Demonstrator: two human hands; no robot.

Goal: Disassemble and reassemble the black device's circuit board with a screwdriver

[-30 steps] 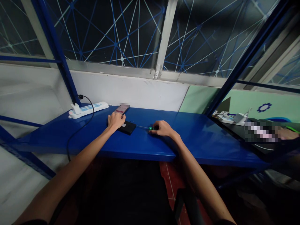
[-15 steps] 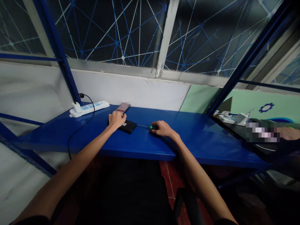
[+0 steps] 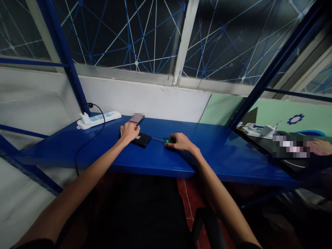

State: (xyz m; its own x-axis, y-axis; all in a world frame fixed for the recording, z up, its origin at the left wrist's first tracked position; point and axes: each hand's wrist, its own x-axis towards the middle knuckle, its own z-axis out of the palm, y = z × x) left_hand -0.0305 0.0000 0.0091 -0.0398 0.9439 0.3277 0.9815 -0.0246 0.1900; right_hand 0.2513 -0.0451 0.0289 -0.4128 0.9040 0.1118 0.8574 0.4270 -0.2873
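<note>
My left hand (image 3: 129,132) is closed over the near-left end of a flat black rectangular box (image 3: 143,140), pressing it to the blue table. A small pale label shows on the box top; its covered end is hidden. To the right, my right hand (image 3: 181,141) is closed around the green-and-dark handle of a screwdriver (image 3: 167,141). The thin shaft lies nearly level and points left. Its tip meets the right side of the box, though exact contact is too small to make out.
A phone (image 3: 137,118) lies behind my left hand. On the left stands a white power strip (image 3: 102,119) with a plug and a black cable (image 3: 89,143) hanging over the front edge. At far right, a co-worker's hand (image 3: 321,147) is near a black surface with small white items.
My right hand has shifted very slightly on the screwdriver handle. My left hand and the black box stay where they were.
</note>
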